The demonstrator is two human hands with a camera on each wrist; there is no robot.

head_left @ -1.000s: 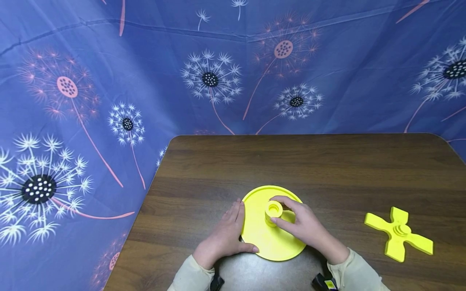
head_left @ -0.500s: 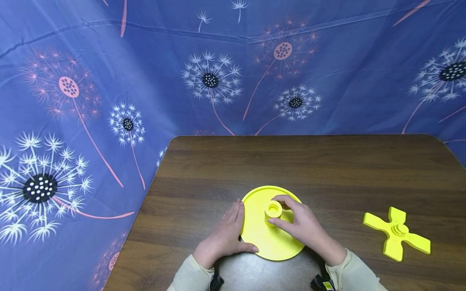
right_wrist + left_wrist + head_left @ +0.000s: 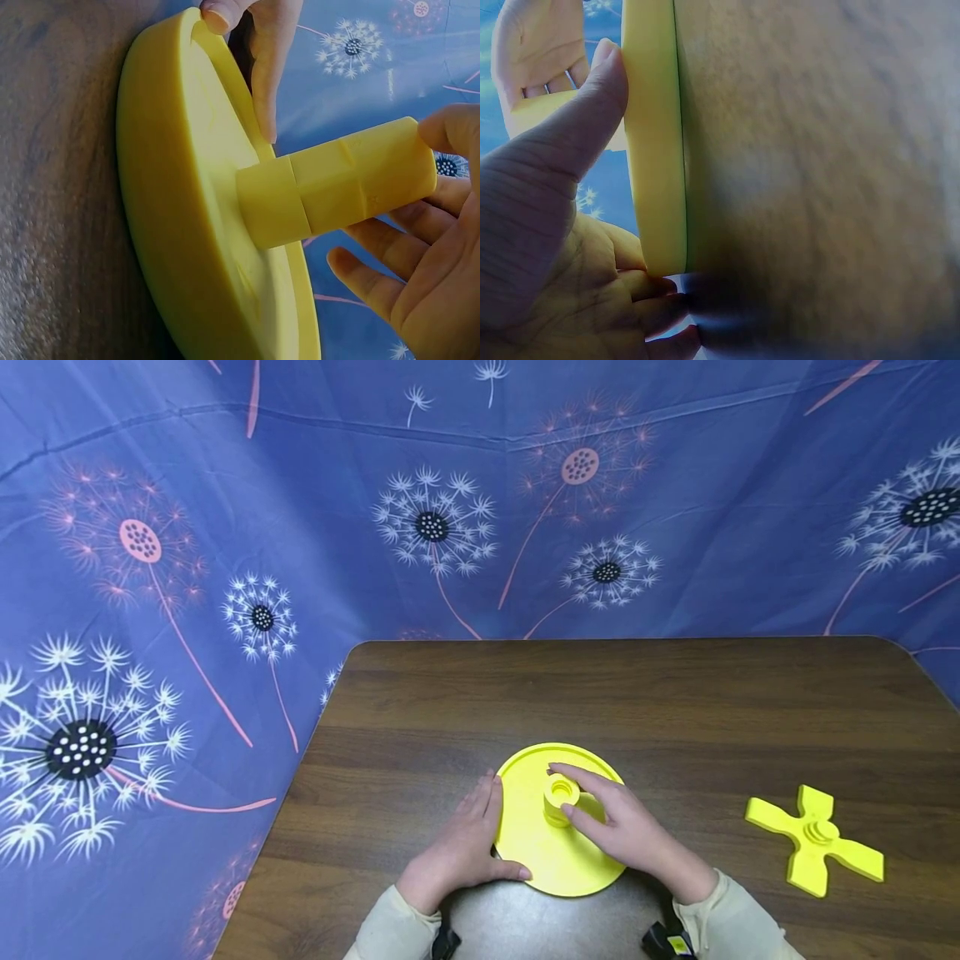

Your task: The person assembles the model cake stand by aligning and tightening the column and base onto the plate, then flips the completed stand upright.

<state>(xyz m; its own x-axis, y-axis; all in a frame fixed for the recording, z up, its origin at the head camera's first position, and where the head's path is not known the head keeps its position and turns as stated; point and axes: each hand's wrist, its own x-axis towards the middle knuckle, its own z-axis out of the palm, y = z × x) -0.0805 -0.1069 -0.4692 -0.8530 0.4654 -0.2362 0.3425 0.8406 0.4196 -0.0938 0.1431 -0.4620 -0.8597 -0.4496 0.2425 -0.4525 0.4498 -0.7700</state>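
A round yellow base (image 3: 525, 852) with a raised rim lies flat on the table. From its middle rises a yellow cylindrical post (image 3: 556, 811), with a round recess in its top; seams divide its side in the right wrist view. My left hand (image 3: 461, 847) holds the base at its left edge, fingers along the rim and thumb (image 3: 604, 97) at the near side. Around the top of the post, my right hand (image 3: 637, 827) has its thumb on the near side and index finger behind. The right wrist view shows that thumb (image 3: 450, 135) right at the post's top end.
A yellow cross-shaped piece (image 3: 813, 843) with a stepped round hub lies on the wooden table (image 3: 645, 693) to the right. A blue dandelion-print cloth (image 3: 337, 485) hangs behind and left of the table. Black wrist gear (image 3: 667, 942) shows by the right cuff.
My right fingers have shifted around the post: the index fingertip moved left behind it, and the thumb slid slightly right. The left hand and the base stay in place.
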